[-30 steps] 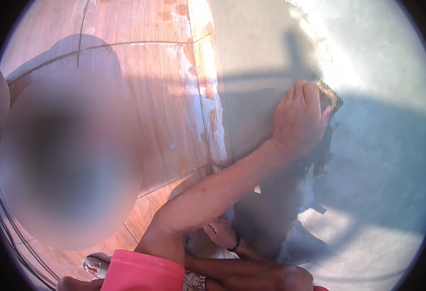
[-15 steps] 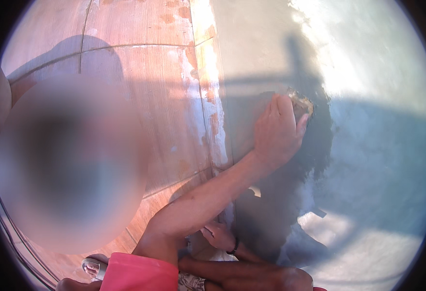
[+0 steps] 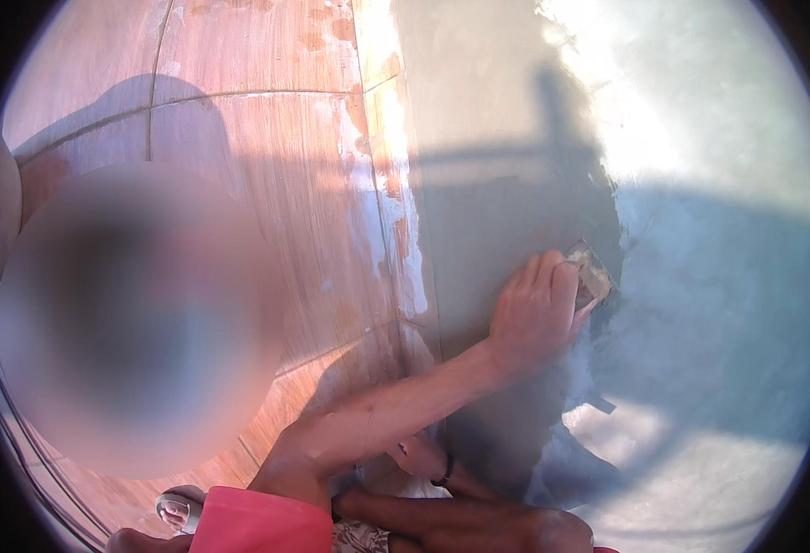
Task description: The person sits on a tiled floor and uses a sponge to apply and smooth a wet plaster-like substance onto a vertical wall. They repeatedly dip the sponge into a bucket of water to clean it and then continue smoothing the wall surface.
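My left hand [image 3: 536,309], its arm reaching across from the lower left, is closed on a small flat rectangular plate [image 3: 591,276] with a worn, cream-and-brown stained face. The plate lies against a darker, wet-looking grey layer of cement-like material [image 3: 516,212], near that layer's ragged right edge. Lower down, my right hand [image 3: 421,455], with a dark band at the wrist, is partly covered by my left forearm. Its fingers are too hidden to show whether it holds anything.
Wood-look tiles [image 3: 276,221] with whitish smears border the grey layer on the left. Paler grey surface [image 3: 727,304] extends to the right. A blurred round patch [image 3: 138,323] covers much of the left side. Dark cables [image 3: 27,442] and a sandalled foot [image 3: 180,511] show at lower left.
My left hand has drawn the plate nearer to me, down along the grey layer, and more of the plate's face shows. My right hand has barely moved.
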The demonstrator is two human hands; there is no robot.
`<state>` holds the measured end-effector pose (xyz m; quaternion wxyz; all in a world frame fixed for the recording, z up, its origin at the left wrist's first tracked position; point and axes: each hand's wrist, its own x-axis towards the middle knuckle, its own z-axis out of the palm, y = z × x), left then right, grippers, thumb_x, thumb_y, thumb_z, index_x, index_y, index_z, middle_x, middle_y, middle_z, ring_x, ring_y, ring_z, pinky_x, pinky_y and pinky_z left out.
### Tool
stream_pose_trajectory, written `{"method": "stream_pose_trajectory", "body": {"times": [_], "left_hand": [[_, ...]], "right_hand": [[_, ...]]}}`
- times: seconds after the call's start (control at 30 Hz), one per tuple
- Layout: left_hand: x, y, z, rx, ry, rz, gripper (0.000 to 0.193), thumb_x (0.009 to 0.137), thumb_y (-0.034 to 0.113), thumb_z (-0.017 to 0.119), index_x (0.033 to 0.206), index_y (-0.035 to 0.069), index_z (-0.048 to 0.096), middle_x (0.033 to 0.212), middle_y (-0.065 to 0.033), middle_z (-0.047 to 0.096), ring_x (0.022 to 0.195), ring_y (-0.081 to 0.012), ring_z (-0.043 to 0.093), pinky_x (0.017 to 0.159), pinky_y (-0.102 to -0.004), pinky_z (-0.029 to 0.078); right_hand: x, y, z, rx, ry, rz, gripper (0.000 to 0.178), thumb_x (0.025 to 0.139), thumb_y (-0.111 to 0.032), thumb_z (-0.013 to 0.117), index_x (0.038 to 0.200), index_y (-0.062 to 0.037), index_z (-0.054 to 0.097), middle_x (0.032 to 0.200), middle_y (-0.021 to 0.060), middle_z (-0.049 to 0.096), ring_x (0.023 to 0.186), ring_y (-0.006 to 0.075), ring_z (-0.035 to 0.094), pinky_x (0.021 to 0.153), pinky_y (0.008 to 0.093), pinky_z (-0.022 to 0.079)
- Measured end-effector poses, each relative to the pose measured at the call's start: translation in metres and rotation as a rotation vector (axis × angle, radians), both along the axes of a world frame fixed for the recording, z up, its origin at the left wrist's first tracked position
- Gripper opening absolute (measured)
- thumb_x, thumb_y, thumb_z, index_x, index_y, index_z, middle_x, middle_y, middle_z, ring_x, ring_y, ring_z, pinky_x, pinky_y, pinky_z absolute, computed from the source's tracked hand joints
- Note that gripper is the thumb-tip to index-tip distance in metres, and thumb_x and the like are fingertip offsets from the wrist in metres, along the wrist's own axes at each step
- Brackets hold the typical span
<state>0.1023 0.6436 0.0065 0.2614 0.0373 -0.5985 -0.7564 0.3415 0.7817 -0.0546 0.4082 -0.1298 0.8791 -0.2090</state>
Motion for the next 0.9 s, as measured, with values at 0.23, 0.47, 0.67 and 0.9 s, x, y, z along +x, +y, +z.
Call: {"method": "stream_pose_trajectory", "body": {"times": [0.23,0.47,0.67,0.9], "left_hand": [[-0.044,-0.035,0.001,0.068,-0.227,0.032,0.04,0.082,0.019,0.072,0.1,-0.002,0.044,0.093,-0.0194,0.051,0.081,-0.0361,0.057,0.066,-0.0445,0.047],[0.035,0.017,-0.026,-0.017,-0.048,-0.051,0.036,0.084,0.017,0.07,0.101,-0.003,0.046,0.095,-0.0214,0.054,0.083,-0.0371,0.059,0.07,-0.0447,0.049],[-0.079,-0.061,-0.007,0.157,-0.297,0.046,0.036,0.086,0.022,0.068,0.101,-0.003,0.046,0.098,-0.0261,0.054,0.088,-0.0404,0.06,0.068,-0.0463,0.049],[0.015,0.004,-0.011,-0.039,0.04,0.008,0.037,0.083,0.018,0.07,0.101,-0.003,0.045,0.09,-0.0198,0.052,0.079,-0.0343,0.057,0.067,-0.0458,0.049]], "right_hand": [[-0.028,-0.012,0.011,-0.05,-0.033,-0.121,0.026,0.093,-0.011,0.053,0.117,-0.0022,0.059,0.111,0.0221,0.063,0.105,0.0401,0.059,0.091,0.0448,0.047],[-0.002,0.004,-0.009,-0.072,0.067,0.027,0.026,0.093,-0.011,0.053,0.117,-0.0019,0.06,0.107,0.0197,0.063,0.1,0.0395,0.06,0.088,0.0424,0.049],[-0.018,-0.013,0.014,-0.016,-0.118,-0.195,0.027,0.095,-0.013,0.051,0.118,-0.0023,0.06,0.111,0.0203,0.063,0.103,0.0398,0.059,0.092,0.0443,0.046],[-0.014,-0.002,0.0,-0.01,-0.008,0.053,0.028,0.093,-0.01,0.053,0.118,0.0001,0.059,0.114,0.0218,0.062,0.106,0.0384,0.059,0.09,0.043,0.046]]}}
